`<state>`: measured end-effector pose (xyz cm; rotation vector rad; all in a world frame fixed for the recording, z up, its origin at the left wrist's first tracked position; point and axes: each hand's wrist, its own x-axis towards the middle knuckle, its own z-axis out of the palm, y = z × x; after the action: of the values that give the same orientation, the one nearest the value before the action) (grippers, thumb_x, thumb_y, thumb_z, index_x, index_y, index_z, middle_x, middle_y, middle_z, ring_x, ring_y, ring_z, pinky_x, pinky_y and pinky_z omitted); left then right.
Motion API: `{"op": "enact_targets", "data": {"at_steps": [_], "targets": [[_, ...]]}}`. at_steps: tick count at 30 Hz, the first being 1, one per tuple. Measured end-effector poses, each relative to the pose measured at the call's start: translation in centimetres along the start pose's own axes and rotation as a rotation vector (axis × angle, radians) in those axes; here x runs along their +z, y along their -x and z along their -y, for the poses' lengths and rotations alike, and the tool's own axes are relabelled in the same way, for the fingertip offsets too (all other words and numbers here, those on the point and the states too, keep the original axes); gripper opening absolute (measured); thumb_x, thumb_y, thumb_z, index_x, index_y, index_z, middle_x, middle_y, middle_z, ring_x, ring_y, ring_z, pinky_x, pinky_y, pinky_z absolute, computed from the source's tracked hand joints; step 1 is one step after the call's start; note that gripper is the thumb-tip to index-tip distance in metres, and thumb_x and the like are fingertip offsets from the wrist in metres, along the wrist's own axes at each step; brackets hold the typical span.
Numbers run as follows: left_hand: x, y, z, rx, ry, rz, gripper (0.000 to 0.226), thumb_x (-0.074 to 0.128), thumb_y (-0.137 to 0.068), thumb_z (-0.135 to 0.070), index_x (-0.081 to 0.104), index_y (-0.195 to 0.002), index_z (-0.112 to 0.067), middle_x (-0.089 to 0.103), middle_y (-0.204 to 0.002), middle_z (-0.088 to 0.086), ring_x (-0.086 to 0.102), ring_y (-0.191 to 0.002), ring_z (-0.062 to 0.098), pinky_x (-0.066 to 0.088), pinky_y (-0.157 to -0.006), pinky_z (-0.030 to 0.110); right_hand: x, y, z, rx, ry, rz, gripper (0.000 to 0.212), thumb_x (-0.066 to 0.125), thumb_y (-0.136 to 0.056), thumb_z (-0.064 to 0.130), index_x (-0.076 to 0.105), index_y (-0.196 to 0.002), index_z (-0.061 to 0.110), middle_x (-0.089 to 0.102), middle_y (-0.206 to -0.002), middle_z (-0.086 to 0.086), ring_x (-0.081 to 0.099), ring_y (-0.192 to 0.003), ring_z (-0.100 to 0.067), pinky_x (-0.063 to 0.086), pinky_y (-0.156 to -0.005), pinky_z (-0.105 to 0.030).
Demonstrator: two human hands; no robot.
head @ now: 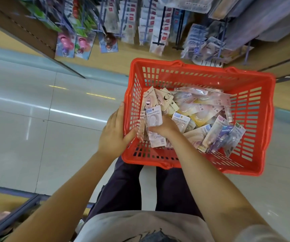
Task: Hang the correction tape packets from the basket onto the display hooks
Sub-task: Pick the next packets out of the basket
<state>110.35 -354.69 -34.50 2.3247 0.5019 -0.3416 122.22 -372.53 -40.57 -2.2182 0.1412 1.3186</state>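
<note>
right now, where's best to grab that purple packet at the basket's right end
Take the purple packet by its upper card end, coming from above with the right hand. It leans tilted on the pile, top edge free, while its lower end is wedged among other packets near the basket wall.

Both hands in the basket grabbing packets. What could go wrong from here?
1. The right hand pinches a fanned stack of packets; its grip looks loose, so some may slip back into the basket.
2. The left hand reaches over the rim at the stack's edge; lifting could snag packets on the wall slots.
3. The loose pile lies jumbled, so types may get mixed on the hooks.
</note>
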Motion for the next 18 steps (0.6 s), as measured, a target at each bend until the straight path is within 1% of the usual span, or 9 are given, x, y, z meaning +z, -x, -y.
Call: {"op": "enact_targets", "data": {"at_steps": [2, 4, 6, 10, 12, 13, 15, 17, 18], "targets": [[0.1, 0.0, -0.1, -0.007, 0.013, -0.002, 0.094, 0.047, -0.094, -0.068, 0.006, -0.165, -0.023, 0.043, -0.158, 0.007, 0.044, -0.143, 0.025, 0.046, -0.110, 0.053, -0.6, -0.3, 0.0, -0.011, -0.034, 0.032, 0.045, 0.084, -0.080, 0.031, 0.065, -0.119, 0.021, 0.068, -0.108, 0.003, 0.065, -0.092, -0.017, 0.048, -0.068, -0.026], [0.1, 0.0, -0.1, -0.006, 0.015, -0.003, 0.094, 0.045, -0.094, -0.069, 0.005, -0.165, -0.023, 0.043, -0.158, 0.007, 0.043, -0.143, 0.025, 0.045, -0.110, 0.053, -1.2, -0.2, -0.5, 0.000, -0.117, 0.045, 0.045, 0.085, -0.078, 0.030, 0.067, -0.118, 0.022, 0.071, -0.112, 0.002, 0.067, -0.094, -0.017, 0.054, -0.076, -0.030], [0.1, 0.0, -0.1, -0.013, 0.017, 0.005, 0.094, 0.043, -0.093, -0.071, 0.004, -0.165, -0.024, 0.043, -0.158, 0.006, 0.042, -0.143, 0.024, 0.044, -0.110, 0.051, -1.8, 0.3, -1.2, 0.009, -0.210, 0.062, 0.044, 0.085, -0.079, 0.028, 0.066, -0.118, 0.023, 0.072, -0.111, 0.006, 0.069, -0.094, -0.012, 0.056, -0.076, -0.030], [0.2, 0.0, -0.3, -0.024, 0.036, 0.010, 0.097, 0.044, -0.091, -0.072, 0.007, -0.165, -0.022, 0.040, -0.160, 0.008, 0.040, -0.145, 0.026, 0.043, -0.110, 0.052, -3.4, 2.1, -1.9, -0.038, -0.363, 0.100, 0.035, 0.080, -0.085, 0.023, 0.063, -0.115, 0.027, 0.065, -0.097, 0.020, 0.062, -0.084, 0.004, 0.046, -0.055, -0.011], [0.1, -0.1, -0.9, -0.004, -0.031, -0.048, 0.099, 0.048, -0.091, -0.071, 0.016, -0.163, -0.013, 0.036, -0.162, 0.014, 0.035, -0.149, 0.033, 0.039, -0.114, 0.058, -4.5, 3.1, -1.9, -0.071, -0.447, 0.093, 0.036, 0.081, -0.085, 0.024, 0.065, -0.118, 0.027, 0.069, -0.103, 0.018, 0.066, -0.089, 0.002, 0.049, -0.057, -0.010], [0.1, -0.2, -1.6, 0.031, -0.077, -0.093, 0.098, 0.052, -0.090, -0.070, 0.023, -0.161, -0.008, 0.034, -0.162, 0.018, 0.032, -0.150, 0.037, 0.036, -0.116, 0.060, -5.0, 3.5, -1.8, -0.084, -0.483, 0.083, 0.036, 0.081, -0.084, 0.026, 0.066, -0.117, 0.029, 0.071, -0.105, 0.016, 0.069, -0.090, 0.001, 0.054, -0.064, -0.013], [0.2, -0.7, -3.4, 0.166, -0.095, -0.181, 0.092, 0.060, -0.089, -0.064, 0.038, -0.153, -0.003, 0.036, -0.160, 0.021, 0.033, -0.148, 0.040, 0.032, -0.118, 0.055, -6.5, 4.4, -1.8, -0.124, -0.565, 0.074, 0.034, 0.081, -0.084, 0.028, 0.068, -0.116, 0.031, 0.076, -0.108, 0.011, 0.073, -0.096, -0.006, 0.060, -0.085, -0.032], [0.3, -1.6, -6.3, 0.220, 0.008, -0.169, 0.087, 0.068, -0.085, -0.064, 0.048, -0.147, -0.006, 0.044, -0.155, 0.014, 0.039, -0.144, 0.027, 0.032, -0.119, 0.037, -8.2, 5.5, -1.6, -0.175, -0.669, 0.100, 0.038, 0.082, -0.082, 0.027, 0.069, -0.118, 0.026, 0.076, -0.114, 0.003, 0.072, -0.105, -0.018, 0.056, -0.097, -0.048], [0.1, -2.0, -8.3, 0.187, 0.120, -0.081, 0.088, 0.072, -0.082, -0.066, 0.048, -0.148, -0.014, 0.048, -0.152, 0.004, 0.041, -0.140, 0.013, 0.031, -0.118, 0.024, -9.2, 6.1, -1.7, -0.204, -0.713, 0.120, 0.042, 0.082, -0.080, 0.028, 0.069, -0.120, 0.023, 0.075, -0.117, -0.001, 0.071, -0.109, -0.023, 0.055, -0.098, -0.050]]}}
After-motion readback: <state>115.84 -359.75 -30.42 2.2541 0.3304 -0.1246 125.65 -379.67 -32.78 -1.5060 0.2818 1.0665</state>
